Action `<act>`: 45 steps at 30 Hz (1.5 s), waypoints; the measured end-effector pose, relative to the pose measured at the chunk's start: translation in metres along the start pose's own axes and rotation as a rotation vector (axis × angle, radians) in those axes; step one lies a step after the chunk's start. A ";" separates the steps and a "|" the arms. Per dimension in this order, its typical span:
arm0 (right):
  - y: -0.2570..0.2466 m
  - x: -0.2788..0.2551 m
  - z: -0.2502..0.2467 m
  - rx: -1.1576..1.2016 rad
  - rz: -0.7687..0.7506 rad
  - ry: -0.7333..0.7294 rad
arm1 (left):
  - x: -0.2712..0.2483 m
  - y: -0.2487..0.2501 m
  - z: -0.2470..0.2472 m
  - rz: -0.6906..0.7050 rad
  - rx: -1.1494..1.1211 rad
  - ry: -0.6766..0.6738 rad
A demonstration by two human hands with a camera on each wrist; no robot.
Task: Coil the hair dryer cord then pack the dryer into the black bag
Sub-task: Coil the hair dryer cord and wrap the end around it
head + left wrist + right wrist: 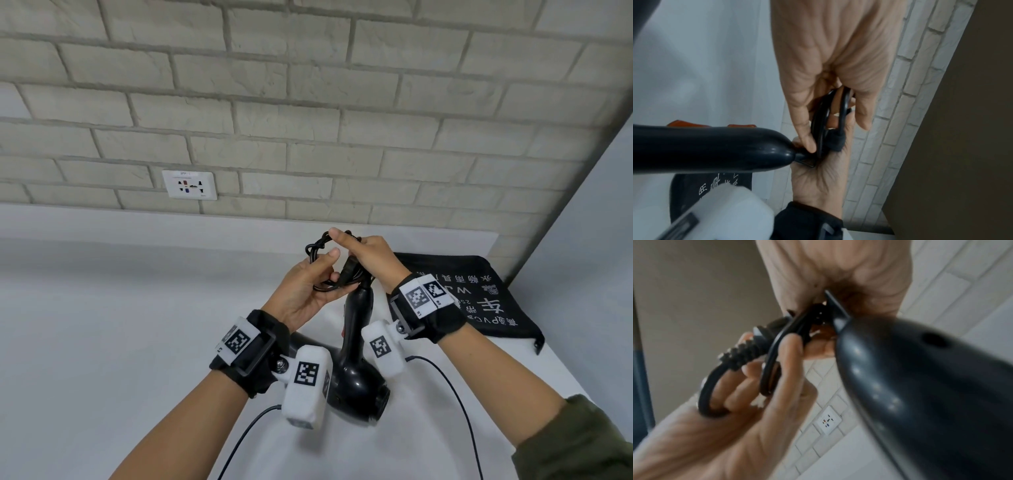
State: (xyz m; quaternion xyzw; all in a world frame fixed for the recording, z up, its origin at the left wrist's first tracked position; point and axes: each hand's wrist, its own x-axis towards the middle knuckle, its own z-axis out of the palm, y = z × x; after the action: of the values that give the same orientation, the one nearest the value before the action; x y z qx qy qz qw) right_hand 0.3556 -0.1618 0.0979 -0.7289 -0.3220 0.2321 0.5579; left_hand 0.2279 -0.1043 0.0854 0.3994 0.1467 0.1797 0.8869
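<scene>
1. The left hand (303, 291) was curled around a bundle of black cord (320, 253), its thumb up against the loops and its fingers wrapped through them.
2. The right hand (368, 258) gripped the same cord from the right, thumb on top of the coil and fingers closed around the strands.
3. Both hands met just above the handle end of the black hair dryer (356, 359), which stood on the white counter (102, 325) with its handle pointing up and far and its barrel lying near the person.
4. The black bag (479, 301) with white printed characters lay flat on the counter to the right of the dryer, near the brick wall (308, 102).
5. A white wall socket (190, 185) sat on the wall, far left of the hands.
</scene>
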 end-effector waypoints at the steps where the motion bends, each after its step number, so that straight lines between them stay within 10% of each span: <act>1: 0.000 0.001 0.000 0.034 0.022 -0.015 | 0.000 0.000 0.001 0.000 -0.021 0.007; 11: -0.003 -0.009 0.004 0.292 0.143 -0.164 | 0.011 -0.006 -0.011 -0.051 -0.033 0.076; 18: 0.002 -0.012 0.015 0.283 0.002 -0.091 | 0.005 -0.006 -0.014 -0.051 0.426 0.267; 36: 0.003 -0.017 0.015 0.291 -0.097 -0.104 | -0.009 -0.012 -0.061 0.620 1.690 0.245; 39: 0.001 -0.021 0.020 0.292 -0.112 -0.142 | 0.001 -0.023 -0.053 0.542 1.571 0.334; 45: 0.002 -0.026 0.018 0.334 -0.145 -0.158 | 0.013 -0.036 -0.026 0.213 0.482 0.230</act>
State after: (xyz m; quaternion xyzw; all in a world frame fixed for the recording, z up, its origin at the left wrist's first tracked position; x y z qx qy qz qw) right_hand 0.3259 -0.1690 0.0911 -0.5806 -0.3732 0.2980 0.6594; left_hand 0.2362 -0.1037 0.0395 0.5887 0.2422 0.2762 0.7200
